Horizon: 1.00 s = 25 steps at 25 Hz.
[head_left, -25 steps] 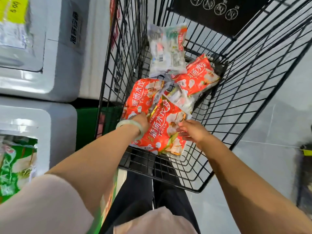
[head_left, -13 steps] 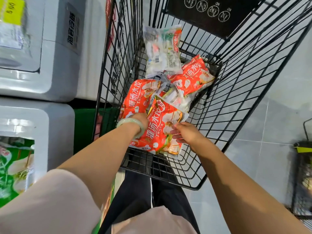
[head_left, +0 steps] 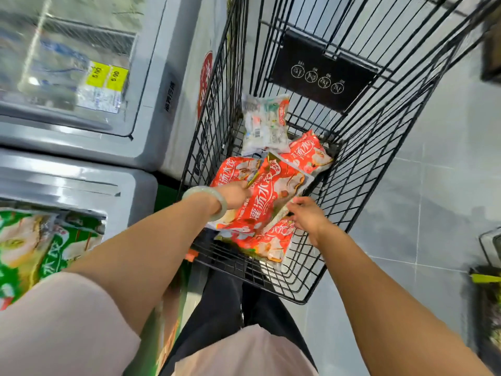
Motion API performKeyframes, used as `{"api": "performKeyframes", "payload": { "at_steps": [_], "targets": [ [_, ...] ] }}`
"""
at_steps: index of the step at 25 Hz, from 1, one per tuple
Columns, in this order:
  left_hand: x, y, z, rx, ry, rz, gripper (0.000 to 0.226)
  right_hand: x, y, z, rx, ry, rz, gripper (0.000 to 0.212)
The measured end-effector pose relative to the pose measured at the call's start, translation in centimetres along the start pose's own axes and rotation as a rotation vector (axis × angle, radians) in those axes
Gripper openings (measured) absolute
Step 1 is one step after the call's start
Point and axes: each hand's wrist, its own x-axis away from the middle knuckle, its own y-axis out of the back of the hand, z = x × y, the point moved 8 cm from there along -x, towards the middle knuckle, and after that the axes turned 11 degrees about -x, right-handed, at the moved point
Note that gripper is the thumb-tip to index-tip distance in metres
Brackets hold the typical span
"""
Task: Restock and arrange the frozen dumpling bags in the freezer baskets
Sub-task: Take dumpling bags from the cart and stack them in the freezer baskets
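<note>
Several red dumpling bags lie in a black wire cart (head_left: 385, 169). Both hands hold one red dumpling bag (head_left: 267, 198) raised above the pile: my left hand (head_left: 234, 195), with a pale green bangle on the wrist, grips its left edge, and my right hand (head_left: 305, 215) grips its right edge. Another red bag (head_left: 267, 244) lies under it, one more (head_left: 231, 169) to the left, and one (head_left: 309, 151) at the back. A white dumpling bag (head_left: 267, 123) leans against the cart's far end.
A chest freezer (head_left: 151, 109) with a glass lid and yellow price tags (head_left: 107, 76) stands left of the cart. A nearer freezer (head_left: 81, 185) holds green dumpling bags (head_left: 35, 248). Grey tiled floor (head_left: 433, 213) lies to the right, with another wire basket (head_left: 488, 267) at the right edge.
The red bag in both hands has risen off the pile and tilted, uncovering another red bag beneath. The camera has tipped up, showing more of the far freezer.
</note>
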Motion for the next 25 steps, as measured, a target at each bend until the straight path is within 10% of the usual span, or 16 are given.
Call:
{"api": "performKeyframes", "payload": {
  "at_steps": [6, 10, 18, 25],
  "targets": [
    [8.8, 4.9, -3.8, 0.717, -0.093, -0.131, 0.028, 4.5, 1.2, 4.3, -0.193, 0.121, 0.087, 0.081],
    [13.6, 5.9, -3.7, 0.977, -0.133, -0.169, 0.024, 8.3, -1.4, 8.0, -0.327, 0.159, 0.403, 0.063],
    [21.8, 7.0, 3.3, 1.175, -0.169, -0.476, 0.032, 13.7, -9.1, 11.5, -0.260, 0.228, 0.476, 0.052],
    [30.6, 2.4, 17.8, 1.140, 0.201, -0.964, 0.060, 19.3, -19.1, 11.3, -0.167, 0.279, 0.533, 0.049]
  ]
}}
